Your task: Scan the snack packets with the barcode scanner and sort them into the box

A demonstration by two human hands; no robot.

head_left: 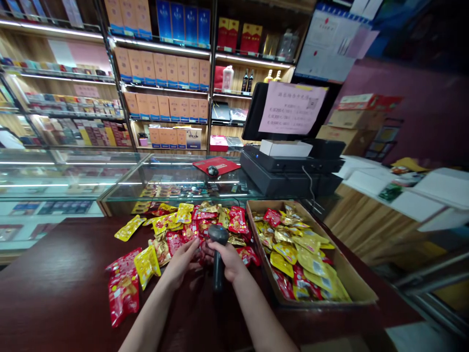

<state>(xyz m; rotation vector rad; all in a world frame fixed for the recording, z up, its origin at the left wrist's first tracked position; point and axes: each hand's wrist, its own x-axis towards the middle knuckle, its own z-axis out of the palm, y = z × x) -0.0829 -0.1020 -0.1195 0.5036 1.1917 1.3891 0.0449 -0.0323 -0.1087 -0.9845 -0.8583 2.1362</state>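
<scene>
A black handheld barcode scanner stands upright with its handle pointing down toward me. My right hand is wrapped round its neck, thumb across the front and fingertips showing on the left. Close beside it, my left hand has its fingers curled at the near edge of a pile of snack packets; what they grip is hidden. The pile mixes red, yellow and gold packets. A yellow packet and a large red packet lie left of my left hand.
An open cardboard tray of yellow and red packets sits to the right. Behind the pile are a glass display counter, a mouse on a red mat, and a black register screen. Stocked shelves line the back wall.
</scene>
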